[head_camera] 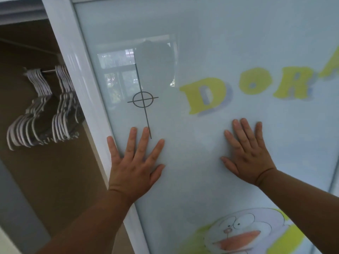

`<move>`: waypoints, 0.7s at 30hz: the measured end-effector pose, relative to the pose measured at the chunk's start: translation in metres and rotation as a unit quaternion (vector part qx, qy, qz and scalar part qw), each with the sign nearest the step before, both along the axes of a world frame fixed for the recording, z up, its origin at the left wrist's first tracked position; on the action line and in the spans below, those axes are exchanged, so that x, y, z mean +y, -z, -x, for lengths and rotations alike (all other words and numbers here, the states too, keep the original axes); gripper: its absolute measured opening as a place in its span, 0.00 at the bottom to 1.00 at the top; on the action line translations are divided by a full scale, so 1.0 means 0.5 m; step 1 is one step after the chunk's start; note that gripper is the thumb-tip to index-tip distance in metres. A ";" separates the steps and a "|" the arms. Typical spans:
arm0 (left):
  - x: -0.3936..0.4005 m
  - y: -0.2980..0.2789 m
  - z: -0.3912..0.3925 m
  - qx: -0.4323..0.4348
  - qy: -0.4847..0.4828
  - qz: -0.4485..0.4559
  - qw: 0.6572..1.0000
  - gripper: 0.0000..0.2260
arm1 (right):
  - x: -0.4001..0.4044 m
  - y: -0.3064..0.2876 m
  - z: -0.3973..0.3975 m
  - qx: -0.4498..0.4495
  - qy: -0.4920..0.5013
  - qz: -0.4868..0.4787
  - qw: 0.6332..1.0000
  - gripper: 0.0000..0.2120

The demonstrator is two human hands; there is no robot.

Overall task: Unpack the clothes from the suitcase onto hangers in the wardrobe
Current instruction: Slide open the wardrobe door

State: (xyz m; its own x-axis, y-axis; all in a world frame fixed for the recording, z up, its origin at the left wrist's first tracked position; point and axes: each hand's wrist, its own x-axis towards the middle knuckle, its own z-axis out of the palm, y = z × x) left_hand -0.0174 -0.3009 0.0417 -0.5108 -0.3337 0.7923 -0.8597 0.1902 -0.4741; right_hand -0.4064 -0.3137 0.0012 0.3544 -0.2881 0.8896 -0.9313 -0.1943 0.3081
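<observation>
A pale glass sliding wardrobe door (211, 52) with yellow letters and a cartoon figure fills most of the view. My left hand (134, 165) presses flat on the glass next to the door's white frame (77, 70), fingers spread. My right hand (247, 154) presses flat on the glass further right, fingers straight. To the left the wardrobe stands partly open: several empty white hangers (36, 114) hang in two bunches on a metal rail (48, 71). No suitcase or clothes are in view.
The brown wardrobe interior (55, 171) shows below and behind the hangers. A second door edge (333, 182) runs down the far right. The glass reflects a window.
</observation>
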 end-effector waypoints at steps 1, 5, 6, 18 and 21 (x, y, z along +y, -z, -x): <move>-0.001 -0.001 0.024 0.001 0.003 0.001 1.000 0.31 | 0.005 -0.002 0.014 -0.009 -0.001 -0.004 1.000 0.39; 0.004 -0.004 0.117 -0.002 -0.004 -0.003 1.000 0.31 | 0.016 -0.019 0.045 -0.013 -0.029 -0.005 0.999 0.37; 0.004 -0.005 0.139 -0.002 -0.003 -0.005 1.000 0.31 | 0.016 -0.024 0.050 -0.012 -0.034 -0.004 0.999 0.37; -0.013 -0.051 0.274 -0.164 0.070 0.015 0.984 0.28 | -0.035 -0.021 0.279 -0.003 0.003 0.031 1.000 0.36; -0.014 -0.036 0.350 -0.140 0.073 0.018 0.987 0.27 | -0.035 -0.017 0.341 -0.004 0.004 0.031 1.000 0.36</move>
State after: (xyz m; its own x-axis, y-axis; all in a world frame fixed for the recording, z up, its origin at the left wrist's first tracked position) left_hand -0.1924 -0.3076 0.0598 -0.7519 -0.2143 0.6235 -0.6588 0.2809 -0.6979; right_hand -0.5767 -0.3310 0.0095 0.3455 -0.2351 0.9085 -0.9352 -0.1670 0.3124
